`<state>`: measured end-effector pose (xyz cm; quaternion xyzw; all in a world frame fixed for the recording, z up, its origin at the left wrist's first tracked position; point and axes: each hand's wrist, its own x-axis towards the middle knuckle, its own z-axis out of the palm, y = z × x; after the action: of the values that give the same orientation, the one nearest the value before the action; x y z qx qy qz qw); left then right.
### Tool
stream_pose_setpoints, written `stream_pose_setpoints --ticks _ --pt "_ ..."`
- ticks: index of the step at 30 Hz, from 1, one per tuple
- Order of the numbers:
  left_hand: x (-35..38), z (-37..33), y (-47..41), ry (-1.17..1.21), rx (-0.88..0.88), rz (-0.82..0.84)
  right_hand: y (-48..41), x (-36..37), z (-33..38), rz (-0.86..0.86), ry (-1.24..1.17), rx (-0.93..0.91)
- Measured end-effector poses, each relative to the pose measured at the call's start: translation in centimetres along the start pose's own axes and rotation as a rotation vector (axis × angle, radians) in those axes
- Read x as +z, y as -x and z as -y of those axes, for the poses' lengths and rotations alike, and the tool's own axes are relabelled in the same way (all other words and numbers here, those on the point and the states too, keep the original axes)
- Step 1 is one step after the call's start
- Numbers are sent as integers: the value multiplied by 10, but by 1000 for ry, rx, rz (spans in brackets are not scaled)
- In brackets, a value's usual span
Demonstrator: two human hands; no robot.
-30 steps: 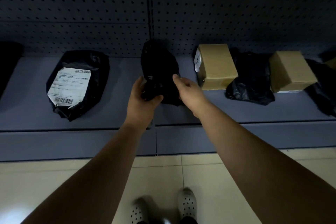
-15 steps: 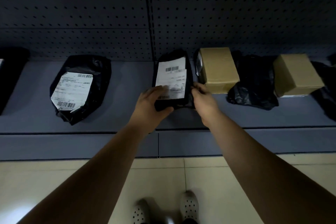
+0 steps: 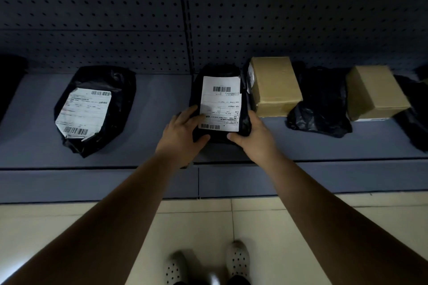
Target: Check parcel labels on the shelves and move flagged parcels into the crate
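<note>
black parcel [image 3: 196, 92], label [image 3: 221, 104] up, just left of the cardboard box [image 3: 275, 85] | left hand [image 3: 183, 133] grips parcel's near corner farthest from the box, fingers over the label edge | right hand [image 3: 253, 133] curls round the near corner beside the box

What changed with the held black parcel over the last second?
The black plastic parcel was turned over: its white label, hidden a second ago, now faces up. Left hand and right hand still grip its near end. The labelled black bag leftward and nearest brown cardboard box stayed put.
</note>
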<state>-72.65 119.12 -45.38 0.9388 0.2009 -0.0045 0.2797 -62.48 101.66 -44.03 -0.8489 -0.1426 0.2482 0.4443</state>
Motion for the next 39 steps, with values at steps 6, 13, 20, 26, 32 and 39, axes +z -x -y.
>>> stream_pose_setpoints --ticks 6,13,20,26,32,39 --pt "-1 -12 -3 205 -65 41 -4 6 -2 31 -36 -18" --pt "13 -3 29 146 -20 -211 -11 0 -3 118 31 5" --pt "-14 25 3 -227 71 -184 15 31 -3 -283 527 -351" --pt "-16 42 -6 -328 137 -18 6 48 -5 -87 709 -328" --pt "-19 37 20 -338 231 -295 -13 28 -1 -340 652 -396" --pt "-27 47 -2 -253 -219 -54 -12 54 8 6 495 -349"
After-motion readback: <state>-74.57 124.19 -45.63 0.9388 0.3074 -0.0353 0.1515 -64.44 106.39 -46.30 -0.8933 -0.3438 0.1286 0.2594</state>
